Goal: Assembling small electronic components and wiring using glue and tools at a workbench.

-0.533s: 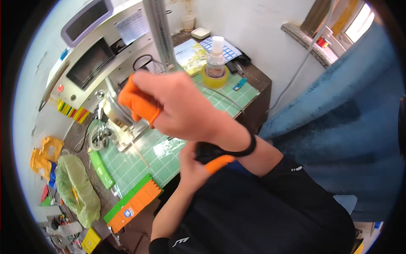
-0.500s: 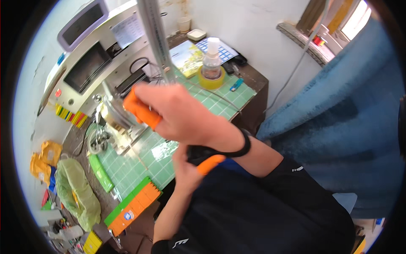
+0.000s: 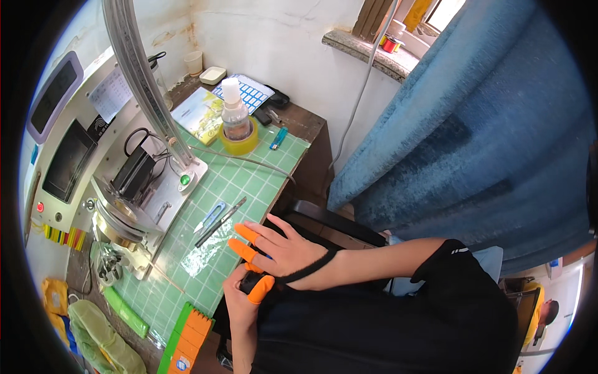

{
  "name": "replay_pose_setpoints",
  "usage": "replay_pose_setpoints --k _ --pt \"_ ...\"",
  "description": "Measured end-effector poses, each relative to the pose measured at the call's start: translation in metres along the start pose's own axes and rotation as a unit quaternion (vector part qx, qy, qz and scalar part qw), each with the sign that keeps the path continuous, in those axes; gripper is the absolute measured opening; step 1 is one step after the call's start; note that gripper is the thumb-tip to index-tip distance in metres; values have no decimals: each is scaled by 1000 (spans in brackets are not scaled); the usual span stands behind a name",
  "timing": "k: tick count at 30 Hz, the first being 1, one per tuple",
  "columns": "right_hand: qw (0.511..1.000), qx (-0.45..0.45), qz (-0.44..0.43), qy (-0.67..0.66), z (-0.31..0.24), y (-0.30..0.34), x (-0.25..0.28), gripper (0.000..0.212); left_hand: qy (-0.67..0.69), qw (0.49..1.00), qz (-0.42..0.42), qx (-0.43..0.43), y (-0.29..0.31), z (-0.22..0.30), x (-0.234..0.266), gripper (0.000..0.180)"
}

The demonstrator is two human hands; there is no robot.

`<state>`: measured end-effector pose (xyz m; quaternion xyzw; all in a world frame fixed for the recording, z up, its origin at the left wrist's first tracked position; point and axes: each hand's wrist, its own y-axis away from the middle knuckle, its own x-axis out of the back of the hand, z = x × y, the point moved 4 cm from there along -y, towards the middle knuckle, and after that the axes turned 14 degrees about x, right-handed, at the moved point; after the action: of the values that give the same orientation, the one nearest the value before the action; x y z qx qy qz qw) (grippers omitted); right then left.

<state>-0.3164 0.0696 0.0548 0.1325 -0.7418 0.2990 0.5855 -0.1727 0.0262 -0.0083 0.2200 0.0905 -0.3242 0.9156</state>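
Orange finger cots cover some fingers of both hands, which meet at the table's near edge. My right hand (image 3: pixel 293 252) lies over the left with its fingers stretched and apart, holding nothing I can see. A black band (image 3: pixel 313 269) crosses near its wrist. Below it, my left hand (image 3: pixel 240 305) is closed around a small black thing (image 3: pixel 251 282), mostly covered by the fingers, whose kind I cannot make out. Blue-handled thread snips (image 3: pixel 213 215) and dark tweezers (image 3: pixel 222 220) lie on the green gridded mat (image 3: pixel 246 187) beyond my fingers.
At left stands a machine (image 3: pixel 115 227) with a round metal drum and upright post (image 3: pixel 140 81). Farther back, a spray bottle (image 3: pixel 235 118) stands inside a yellow tape roll (image 3: pixel 240 144), near a teal lighter (image 3: pixel 278 138). A blue curtain (image 3: pixel 436 137) hangs at right; a chair armrest (image 3: pixel 336 221) adjoins the table.
My right hand has come down from above the mat, near the machine, to over my left hand, its fingers now stretched. The view has shifted right, uncovering the snips and tweezers.
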Motion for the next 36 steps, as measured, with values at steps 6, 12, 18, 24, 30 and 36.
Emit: replay_pose_setpoints --k 6,12,18,24,30,36 --pt "995 86 -52 3 -38 14 43 45 235 962 137 2 -9 -5 48 25" --pt "875 -91 -417 -228 15 -15 90 61 16 992 31 -125 -5 41 14 45" --pt "903 -183 -87 -378 52 5 51 72 71 987 -143 18 -9 27 -18 59" --pt "756 -128 -132 -628 77 16 29 48 -43 973 -219 61 18 41 -27 78" --pt "703 -87 -211 -673 95 41 17 28 -498 848 -173 -65 28 112 -13 47" --pt "748 -115 -518 -399 112 78 -29 23 -461 734 142 -478 130 233 39 95"
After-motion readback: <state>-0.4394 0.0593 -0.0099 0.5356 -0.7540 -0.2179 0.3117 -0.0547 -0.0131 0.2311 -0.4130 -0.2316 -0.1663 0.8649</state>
